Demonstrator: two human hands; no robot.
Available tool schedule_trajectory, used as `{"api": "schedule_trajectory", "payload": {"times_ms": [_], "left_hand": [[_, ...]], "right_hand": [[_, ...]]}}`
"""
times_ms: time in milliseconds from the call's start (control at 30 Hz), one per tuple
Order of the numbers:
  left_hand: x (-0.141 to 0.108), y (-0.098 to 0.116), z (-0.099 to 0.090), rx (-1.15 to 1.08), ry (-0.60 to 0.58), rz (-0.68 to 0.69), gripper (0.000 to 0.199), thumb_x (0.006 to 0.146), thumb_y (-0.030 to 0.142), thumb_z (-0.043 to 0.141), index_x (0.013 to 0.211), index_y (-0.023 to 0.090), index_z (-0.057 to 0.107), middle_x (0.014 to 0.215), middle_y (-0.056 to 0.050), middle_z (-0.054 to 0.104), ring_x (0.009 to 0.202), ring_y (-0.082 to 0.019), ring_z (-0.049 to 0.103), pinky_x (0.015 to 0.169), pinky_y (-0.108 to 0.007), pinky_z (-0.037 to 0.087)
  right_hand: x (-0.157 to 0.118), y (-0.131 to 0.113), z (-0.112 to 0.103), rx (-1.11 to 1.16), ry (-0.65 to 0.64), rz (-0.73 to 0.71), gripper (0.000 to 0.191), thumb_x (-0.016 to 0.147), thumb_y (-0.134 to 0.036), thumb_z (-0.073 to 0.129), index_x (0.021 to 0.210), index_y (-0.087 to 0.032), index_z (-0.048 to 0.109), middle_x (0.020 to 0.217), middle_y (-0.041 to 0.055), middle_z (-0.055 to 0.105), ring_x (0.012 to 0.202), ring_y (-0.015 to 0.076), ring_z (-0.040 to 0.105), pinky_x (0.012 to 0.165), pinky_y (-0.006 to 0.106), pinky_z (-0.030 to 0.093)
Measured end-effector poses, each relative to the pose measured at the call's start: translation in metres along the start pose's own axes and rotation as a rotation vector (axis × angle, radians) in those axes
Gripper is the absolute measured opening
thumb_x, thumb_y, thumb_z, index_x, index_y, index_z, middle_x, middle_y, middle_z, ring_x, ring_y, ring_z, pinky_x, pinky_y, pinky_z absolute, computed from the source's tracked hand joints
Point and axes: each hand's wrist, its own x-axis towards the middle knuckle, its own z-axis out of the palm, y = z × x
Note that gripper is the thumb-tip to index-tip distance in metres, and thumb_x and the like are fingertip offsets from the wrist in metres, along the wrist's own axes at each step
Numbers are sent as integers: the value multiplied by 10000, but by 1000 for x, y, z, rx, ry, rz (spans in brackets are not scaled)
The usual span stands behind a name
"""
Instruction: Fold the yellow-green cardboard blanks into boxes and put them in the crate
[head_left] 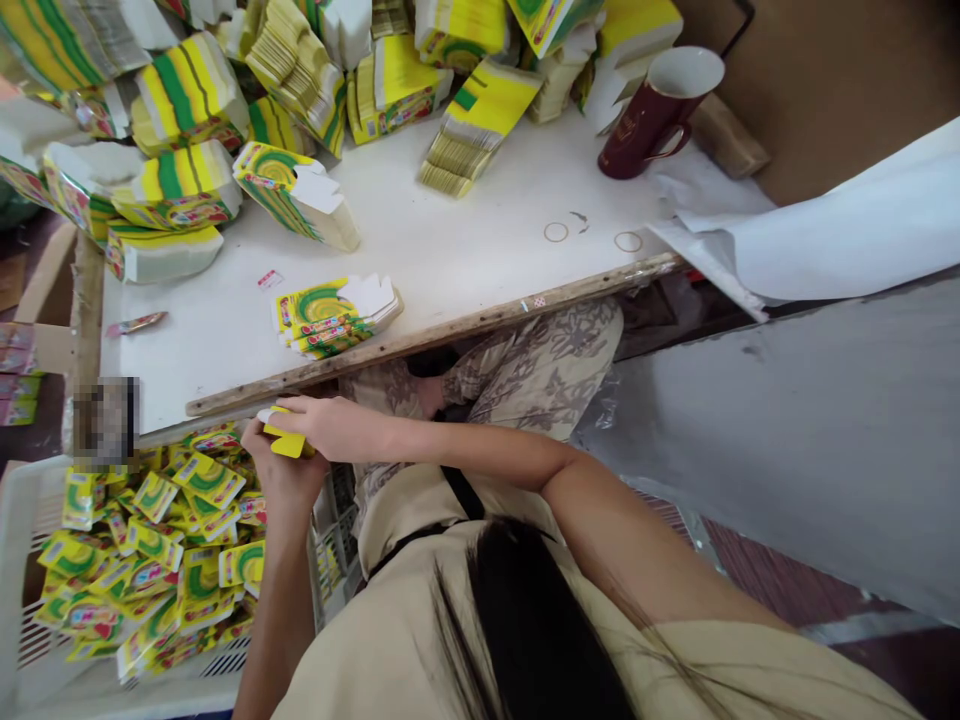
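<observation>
White crate [15, 560] stands near left, holding boxes [150, 545], probably for short reach. Beside it, left hand [289, 472] curls fingers almost closed around a carton [288, 443]; right hand [341, 430] closes fingers over its top, seemingly for steadiness. Farther, a stack [322, 312] lies handy on the table [465, 250].

Well ahead of the right hand [337, 432] and off to its right, a dark red mug [637, 130] stands on the white counter [487, 240], its handle pointing right. Just beyond the mug lies a brown block [727, 140]. Nearer the hand than the mug are two brownish rings [556, 232] on the countertop. White sheeting [847, 235] spreads far to the hand's right, above a grey surface [787, 420]. Ahead and left of the hand are a red-and-white label [271, 279] and, farther left, a slim wrapped piece [137, 323].
</observation>
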Motion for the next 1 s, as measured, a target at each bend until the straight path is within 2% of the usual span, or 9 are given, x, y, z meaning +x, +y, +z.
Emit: {"api": "schedule_trajectory", "payload": {"times_ms": [67,167,300,400,600,700,800,867,1000], "left_hand": [[-5,0,-5,11,-38,-101,751,557,370,780,1196,163,444,1099,-110,569,943,-260,610,816,-402,529],[-9,1,-10,86,-81,-209,674,570,416,775,1143,185,506,974,-61,618,838,-250,626,740,-380,528],[-9,1,-11,148,-90,-207,656,577,444,748,1135,171,538,978,-73,647,846,-263,636,724,-364,507],[-9,1,-10,137,-101,-185,694,589,456,738,1178,157,527,1016,-92,653,874,-265,638,730,-355,502],[-9,3,-10,146,-124,-203,661,595,456,724,1153,152,544,962,-74,653,824,-236,629,720,-340,503],[-9,4,-12,127,-147,-191,626,602,455,714,1136,167,560,951,-52,652,801,-213,618,716,-322,504],[-6,2,-17,81,-220,-211,643,585,494,722,1121,166,583,915,-35,658,775,-200,615,709,-309,509],[-3,0,-22,35,-291,-213,665,571,530,729,1104,152,605,897,-38,669,766,-198,620,715,-308,518],[6,0,-32,49,-397,-137,670,567,532,751,1096,136,641,915,-57,695,795,-216,637,764,-328,530]], "right_hand": [[0,0,-2,-93,28,-1,394,949,-89,440,1331,-178,481,1457,147,481,1155,225,636,886,291,546],[-1,-1,-2,-241,-24,-33,346,978,-109,403,1305,-146,510,1506,210,409,1154,244,646,916,329,547],[0,0,-2,-334,-79,-78,318,998,-158,409,1293,-128,524,1507,272,383,1149,266,656,912,396,562],[1,0,-4,-356,-89,-76,254,984,-148,442,1196,-115,578,1496,291,390,1103,267,678,883,409,577],[2,1,-2,-369,-93,-84,191,951,-135,507,1082,-102,642,1486,290,411,1100,282,671,870,415,578],[2,3,-1,-349,-108,-89,207,949,-164,528,1092,-104,666,1522,286,361,1133,290,653,906,418,556],[1,8,-6,-280,-139,-98,212,939,-189,561,1065,-89,699,1522,300,354,1169,296,638,965,411,519],[0,12,-14,-190,-175,-119,196,927,-195,588,1013,-92,730,1486,291,414,1181,288,635,988,384,502],[-3,22,-28,-12,-225,-170,194,930,-218,595,989,-149,766,1312,199,612,1294,262,557,1024,335,467]]}}
